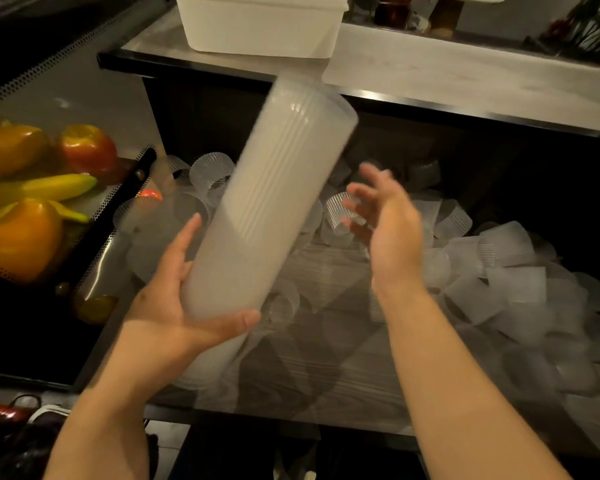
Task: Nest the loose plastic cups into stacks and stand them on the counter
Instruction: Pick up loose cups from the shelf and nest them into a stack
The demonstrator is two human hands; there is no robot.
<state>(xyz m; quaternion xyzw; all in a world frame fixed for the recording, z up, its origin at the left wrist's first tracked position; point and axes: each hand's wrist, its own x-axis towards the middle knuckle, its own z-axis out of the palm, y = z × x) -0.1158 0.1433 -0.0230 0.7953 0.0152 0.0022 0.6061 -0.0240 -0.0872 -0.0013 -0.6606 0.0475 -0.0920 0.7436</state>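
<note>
A pale counter (465,81) runs across the back, with a white tub (257,26) standing on it. Below it, loose ribbed plastic cups (492,271) lie heaped on a lower wood-grain shelf (326,386). A long stack of nested cups (271,202) is held tilted above that heap, its upper end leaning toward the counter edge. The left hand (174,303) grips the stack's lower end, thumb curled beneath and fingers along its side. The right hand (388,223) hovers just beside the stack, fingers spread and holding nothing. Peppers (18,233) and a banana (59,187) sit on a perforated tray (94,237) at left.
</note>
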